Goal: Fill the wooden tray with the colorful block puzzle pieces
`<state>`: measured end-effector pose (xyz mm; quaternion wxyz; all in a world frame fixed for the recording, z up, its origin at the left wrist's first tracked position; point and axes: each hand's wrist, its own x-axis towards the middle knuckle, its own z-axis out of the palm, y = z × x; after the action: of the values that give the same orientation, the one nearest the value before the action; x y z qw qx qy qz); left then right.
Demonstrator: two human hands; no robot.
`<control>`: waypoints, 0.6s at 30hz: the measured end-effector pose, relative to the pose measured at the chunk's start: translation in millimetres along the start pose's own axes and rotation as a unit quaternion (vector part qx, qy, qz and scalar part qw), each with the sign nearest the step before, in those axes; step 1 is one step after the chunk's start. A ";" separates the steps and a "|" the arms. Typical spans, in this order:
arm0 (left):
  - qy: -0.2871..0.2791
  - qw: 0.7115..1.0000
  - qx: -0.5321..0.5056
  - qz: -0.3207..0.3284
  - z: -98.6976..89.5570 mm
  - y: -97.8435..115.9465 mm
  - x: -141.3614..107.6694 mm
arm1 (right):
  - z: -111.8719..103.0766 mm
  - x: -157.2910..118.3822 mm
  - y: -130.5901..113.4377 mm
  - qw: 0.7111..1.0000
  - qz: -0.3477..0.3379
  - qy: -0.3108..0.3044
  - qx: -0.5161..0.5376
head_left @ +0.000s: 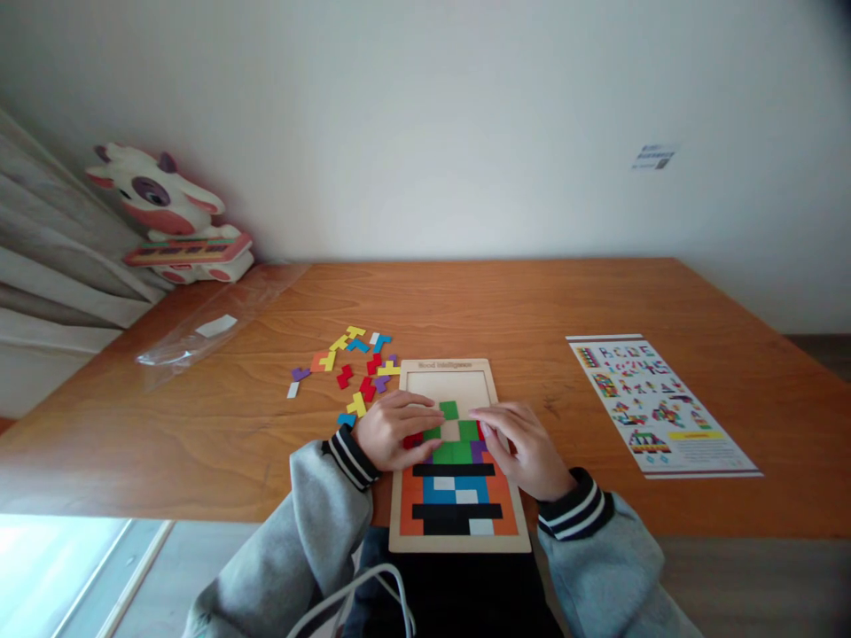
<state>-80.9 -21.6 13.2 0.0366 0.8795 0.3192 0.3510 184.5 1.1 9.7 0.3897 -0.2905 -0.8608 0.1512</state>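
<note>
A wooden puzzle board (396, 523) lies at the table's front edge, its lower part filled with orange, black, blue, white, purple, green and red block pieces. Over its left side my left hand (394, 431) rests with the fingers stretched out and apart, near a green piece (432, 433) and a partly covered red one. My right hand (532, 447) reaches in from the right, fingers extended and thumb apart, its tips by a green piece (469, 431) and a mostly hidden red piece. A green piece (449, 409) tops the filled area. Neither hand visibly holds anything.
Loose coloured pieces (344, 377) are scattered left of the board. A clear plastic bag (199, 332) and a cow toy with a keyboard (190, 239) are at the left. A printed pattern sheet (655, 408) lies right. A white cable (359, 580) hangs below the table.
</note>
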 end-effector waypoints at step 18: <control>0.006 1.000 0.015 0.022 1.1 17.7 -11.6 | 15.1 4.7 -4.5 0.993 -0.047 -0.106 -0.030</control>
<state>-77.1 -42.4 10.6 0.0140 0.8846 0.3050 0.3525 168.9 0.0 4.8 0.2942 -0.2438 -0.9140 0.1363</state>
